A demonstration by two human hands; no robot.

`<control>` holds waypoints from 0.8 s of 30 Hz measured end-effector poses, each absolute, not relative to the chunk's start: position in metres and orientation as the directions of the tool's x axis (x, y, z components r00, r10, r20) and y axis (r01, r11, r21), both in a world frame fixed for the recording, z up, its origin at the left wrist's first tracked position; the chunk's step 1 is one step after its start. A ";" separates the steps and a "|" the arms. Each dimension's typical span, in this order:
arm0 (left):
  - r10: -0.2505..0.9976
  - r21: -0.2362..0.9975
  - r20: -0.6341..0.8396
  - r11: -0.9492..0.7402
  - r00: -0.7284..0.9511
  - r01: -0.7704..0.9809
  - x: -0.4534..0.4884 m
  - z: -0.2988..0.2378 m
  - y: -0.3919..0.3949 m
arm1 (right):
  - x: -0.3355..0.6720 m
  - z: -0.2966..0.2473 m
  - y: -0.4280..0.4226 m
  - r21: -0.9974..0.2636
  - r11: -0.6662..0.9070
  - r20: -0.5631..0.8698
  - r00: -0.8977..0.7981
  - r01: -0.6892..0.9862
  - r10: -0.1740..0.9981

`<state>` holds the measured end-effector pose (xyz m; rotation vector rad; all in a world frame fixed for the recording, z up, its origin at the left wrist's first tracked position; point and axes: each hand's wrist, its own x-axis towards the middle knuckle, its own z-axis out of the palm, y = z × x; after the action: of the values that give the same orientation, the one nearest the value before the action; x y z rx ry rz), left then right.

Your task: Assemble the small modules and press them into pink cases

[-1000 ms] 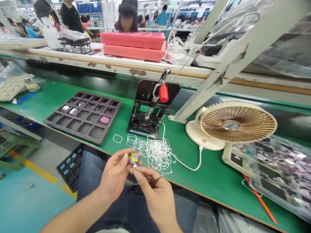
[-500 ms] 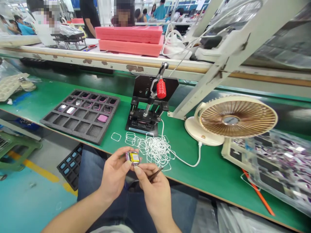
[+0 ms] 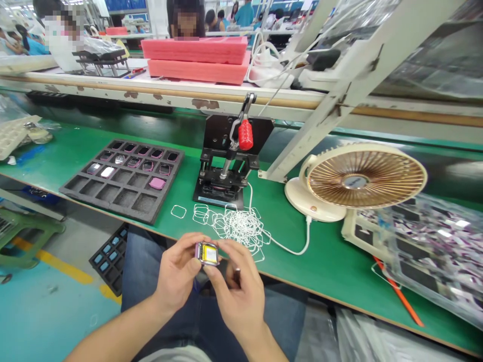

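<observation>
Above my lap, at the table's front edge, both hands hold a small smartwatch case (image 3: pixel 208 254) with a purple rim and a yellow and white part inside. My left hand (image 3: pixel 177 274) is closed on its left side, thumb below and fingers above. On the other side my right hand (image 3: pixel 241 291) pinches the case between thumb and index finger. A dark slim tool (image 3: pixel 237 273) is tucked in the curled fingers of that hand, mostly hidden. Just beyond the hands lies a tangled heap of thin white ring gaskets (image 3: pixel 241 227), with several loose ones to its left.
A black press (image 3: pixel 222 176) with a red handle stands behind the gaskets. To the left is a grey foam tray (image 3: pixel 124 177) of watch cases. A beige fan (image 3: pixel 366 176), an orange stick (image 3: pixel 400 291) and a parts-filled plastic tray (image 3: pixel 433 251) are at the right.
My right index finger has moved up to the case's top right edge. The dark tool has turned, and its tip no longer sticks out to the right. The view has shifted slightly.
</observation>
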<state>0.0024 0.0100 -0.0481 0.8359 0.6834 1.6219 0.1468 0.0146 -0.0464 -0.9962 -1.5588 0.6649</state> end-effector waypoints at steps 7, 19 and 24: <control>0.974 0.815 0.204 -0.224 -0.098 -0.534 0.002 -0.054 0.004 | 0.154 -0.049 0.004 -0.747 0.584 0.581 -0.114 0.317 0.806; 0.964 0.783 -0.259 0.176 -0.055 -0.597 0.005 -0.028 0.015 | 0.153 -0.051 0.021 -0.709 0.584 0.573 -0.159 0.395 0.804; 0.878 0.770 -0.478 0.408 -0.022 -0.490 -0.022 -0.034 0.001 | 0.206 -0.032 -0.007 -0.713 0.323 0.287 -0.162 0.622 0.944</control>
<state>-0.0217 0.0013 -0.0345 0.4348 1.1301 1.1460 0.2055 -0.0069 -0.0318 -1.3841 -1.8781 0.5751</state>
